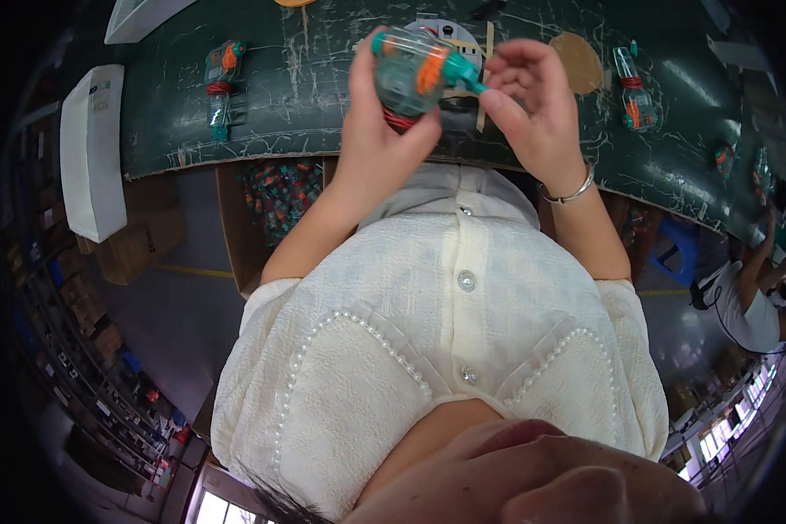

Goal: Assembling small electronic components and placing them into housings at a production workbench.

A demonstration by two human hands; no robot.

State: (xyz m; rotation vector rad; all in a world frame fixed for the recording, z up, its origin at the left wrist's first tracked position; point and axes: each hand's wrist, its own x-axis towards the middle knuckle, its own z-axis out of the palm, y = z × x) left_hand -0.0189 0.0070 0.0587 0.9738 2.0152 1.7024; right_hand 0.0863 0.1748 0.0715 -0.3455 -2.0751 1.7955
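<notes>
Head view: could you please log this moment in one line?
left hand: holding clear plastic item; right hand: at teal tip; table: similar items

The left grip point(377, 144) clasps; the right grip point(537, 112) half-curls.

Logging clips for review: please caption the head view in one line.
The left hand holds a clear teal-and-orange item above a green worktable, the right hand at its teal tip.

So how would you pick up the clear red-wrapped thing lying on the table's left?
Probably best by its red-wrapped middle, from above, pinching its two long sides. The clear thing lies long and slim, green end pointing your way, so gripping across should fit.
</notes>
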